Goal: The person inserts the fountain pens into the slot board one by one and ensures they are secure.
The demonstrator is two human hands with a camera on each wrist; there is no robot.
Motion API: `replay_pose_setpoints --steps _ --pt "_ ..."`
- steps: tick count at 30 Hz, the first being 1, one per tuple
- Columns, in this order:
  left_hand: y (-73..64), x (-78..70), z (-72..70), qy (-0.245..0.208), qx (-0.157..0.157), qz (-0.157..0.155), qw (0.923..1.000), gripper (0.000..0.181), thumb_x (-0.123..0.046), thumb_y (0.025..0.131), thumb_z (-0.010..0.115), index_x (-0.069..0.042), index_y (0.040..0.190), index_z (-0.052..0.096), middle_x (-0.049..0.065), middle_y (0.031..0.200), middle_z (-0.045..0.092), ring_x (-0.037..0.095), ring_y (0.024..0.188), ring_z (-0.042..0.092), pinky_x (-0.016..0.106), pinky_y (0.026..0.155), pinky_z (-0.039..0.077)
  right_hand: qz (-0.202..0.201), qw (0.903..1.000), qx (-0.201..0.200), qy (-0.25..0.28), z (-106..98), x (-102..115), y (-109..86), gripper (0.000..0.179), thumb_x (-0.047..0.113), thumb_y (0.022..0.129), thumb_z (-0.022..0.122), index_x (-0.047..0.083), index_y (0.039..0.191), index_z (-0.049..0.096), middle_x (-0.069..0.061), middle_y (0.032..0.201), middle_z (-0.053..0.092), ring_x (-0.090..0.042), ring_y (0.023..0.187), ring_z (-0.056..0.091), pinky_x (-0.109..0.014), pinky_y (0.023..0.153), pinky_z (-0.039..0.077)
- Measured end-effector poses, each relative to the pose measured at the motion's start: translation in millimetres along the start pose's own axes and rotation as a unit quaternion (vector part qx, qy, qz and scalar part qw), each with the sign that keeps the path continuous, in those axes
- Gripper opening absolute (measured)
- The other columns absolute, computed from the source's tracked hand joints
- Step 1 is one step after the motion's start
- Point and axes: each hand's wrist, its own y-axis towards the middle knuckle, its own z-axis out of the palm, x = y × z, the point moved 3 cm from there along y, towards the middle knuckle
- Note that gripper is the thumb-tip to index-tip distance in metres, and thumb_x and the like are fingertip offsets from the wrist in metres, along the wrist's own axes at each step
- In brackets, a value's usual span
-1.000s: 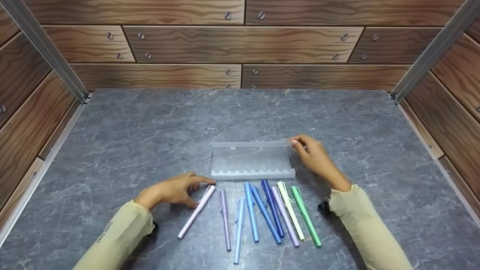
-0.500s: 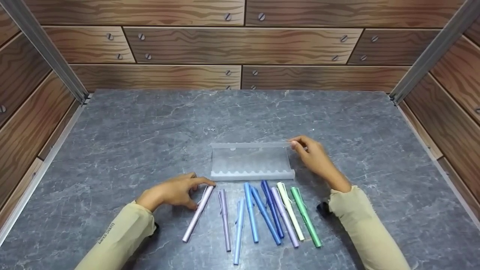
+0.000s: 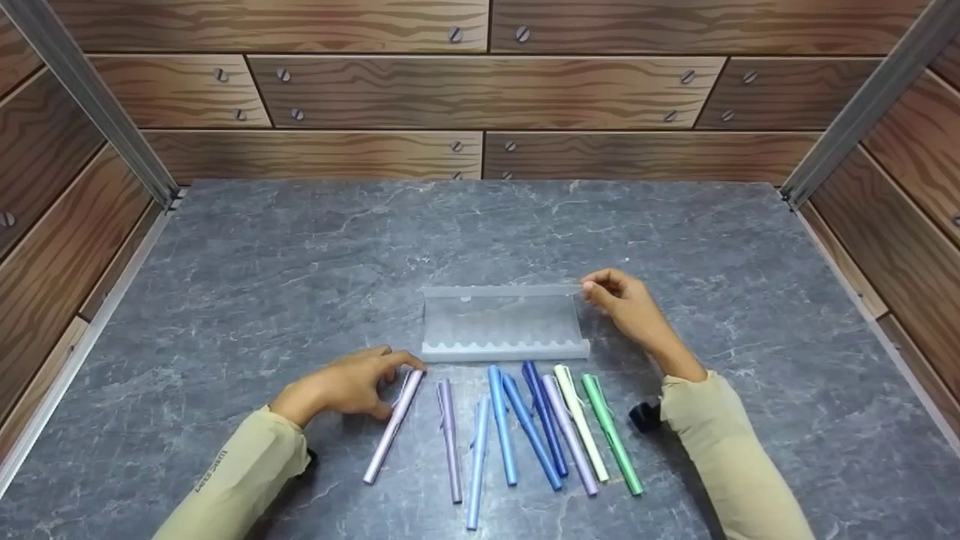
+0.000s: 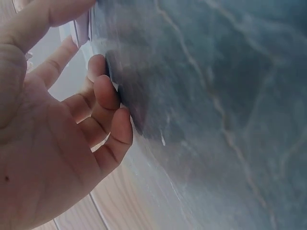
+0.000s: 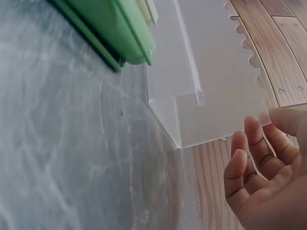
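- A left hand [image 3: 349, 384] holds a pinkish-lilac pen [image 3: 391, 431] on the table [image 3: 300, 247], index fingertip at its upper end and thumb against its side; the two spread wide along it, and we cannot tell how firmly they press.
- A right hand [image 3: 626, 304] pinches the far right corner of a clear pen tray [image 3: 510, 350], thumb and index finger close together, other fingers loosely bent.
- To turn or lift the pen cleanly, we judge, thumb and index finger should press evenly and lightly, since the round barrel may roll.
- We also favour a steady right-hand pinch: the tray looks light and could slide under a tug.
- Eight more pens [image 3: 613, 435], in lilac, blues, cream and green, lie loosely fanned near the tray's notched near edge; we would keep the left fingers off the closest.
- Under it all, the table, grey with pale marbled veins, looks smooth and hard, little help against rolling.
- Around it, brown plank-patterned walls [image 3: 487, 90] rise on the three sides we see, with grey metal posts [image 3: 105, 112] at the far corners.
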Motion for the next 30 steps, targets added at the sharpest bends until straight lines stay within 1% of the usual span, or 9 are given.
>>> replay_pose_setpoints --steps 2,5,8,11,16,20,22,25,30 --pt "-0.2 0.5 -0.2 -0.015 0.002 0.007 0.9999 0.069 -0.008 0.063 0.074 -0.028 0.124 0.05 0.001 0.093 0.052 0.016 0.082 0.048 0.035 0.073 0.043 0.007 1.0 0.002 0.004 0 1 -1.0 0.027 0.017 0.093 0.054 -0.007 0.107 0.058 -0.002 0.084 0.06 -0.012 0.077 0.058 -0.026 0.069 0.048" --pt "-1.1 1.3 -1.0 -0.055 0.012 0.018 0.9983 0.068 -0.004 0.065 0.071 -0.024 0.125 0.048 0.002 0.088 0.054 0.015 0.076 0.049 0.03 0.067 0.043 0.012 0.9999 0.003 0.012 -1 -8 2.2 0.03 0.019 0.092 0.054 -0.006 0.108 0.057 0.003 0.083 0.059 -0.01 0.077 0.058 -0.026 0.068 0.048" --pt "-1.7 3.1 -1.5 -0.099 0.022 0.024 0.9945 0.068 0.001 0.067 0.067 -0.021 0.128 0.045 0.002 0.085 0.057 0.012 0.071 0.05 0.026 0.063 0.044 0.014 0.9998 0.0 0.015 -3 -20 5.5 0.034 0.025 0.092 0.056 -0.004 0.109 0.057 0.005 0.083 0.06 -0.009 0.078 0.058 -0.026 0.069 0.049" --pt "-1.7 4.8 -1.9 -0.131 0.025 0.026 0.9907 0.068 0.004 0.069 0.063 -0.018 0.13 0.042 0.001 0.08 0.058 0.011 0.068 0.051 0.024 0.06 0.045 0.017 0.9997 -0.004 0.018 -4 -20 4.1 0.037 0.029 0.091 0.057 -0.002 0.109 0.058 0.004 0.084 0.06 -0.011 0.08 0.059 -0.028 0.07 0.05" --pt "-1.5 5.7 -2.4 -0.144 0.019 0.022 0.9891 0.066 0.002 0.07 0.063 -0.016 0.129 0.039 -0.003 0.074 0.054 0.009 0.062 0.048 0.023 0.056 0.043 0.009 0.9996 -0.003 0.028 -5 -20 4.0 0.038 0.031 0.09 0.057 -0.002 0.109 0.058 0.005 0.083 0.059 -0.012 0.079 0.059 -0.028 0.07 0.051" --pt "-1.5 4.1 -1.9 -0.151 0.022 0.029 0.9878 0.066 0.0 0.071 0.064 -0.015 0.129 0.037 -0.004 0.073 0.052 0.008 0.061 0.046 0.021 0.055 0.041 0.012 0.9994 0.0 0.033 -6 -20 4.2 0.037 0.03 0.091 0.057 -0.002 0.109 0.057 0.005 0.082 0.059 -0.009 0.077 0.059 -0.027 0.07 0.051" --pt "-1.5 2.7 -2.4 -0.168 0.024 0.032 0.9851 0.066 0.0 0.072 0.064 -0.015 0.13 0.036 -0.003 0.073 0.051 0.009 0.061 0.046 0.021 0.056 0.041 0.013 0.9993 -0.002 0.036 -6 -20 4.4 0.036 0.029 0.091 0.057 -0.003 0.108 0.057 0.003 0.083 0.06 -0.009 0.075 0.059 -0.026 0.069 0.05" --pt "-2.0 1.4 -4.7 -0.195 0.02 0.028 0.9802 0.066 -0.001 0.073 0.063 -0.016 0.13 0.034 -0.002 0.074 0.051 0.009 0.061 0.046 0.021 0.056 0.04 0.01 0.999 -0.004 0.043 -4 -20 5.5 0.035 0.026 0.091 0.057 -0.004 0.108 0.057 0.001 0.083 0.06 -0.009 0.075 0.059 -0.024 0.067 0.048" --pt "-1.0 -0.3 -9.3 -0.223 0.006 0.032 0.9744 0.064 0.0 0.076 0.061 -0.014 0.13 0.03 0.0 0.073 0.051 0.009 0.061 0.046 0.02 0.056 0.04 0.002 0.9989 0.003 0.046 -1 -19 6.8 0.034 0.025 0.091 0.057 -0.004 0.108 0.057 0.002 0.084 0.059 -0.014 0.077 0.06 -0.024 0.067 0.048"
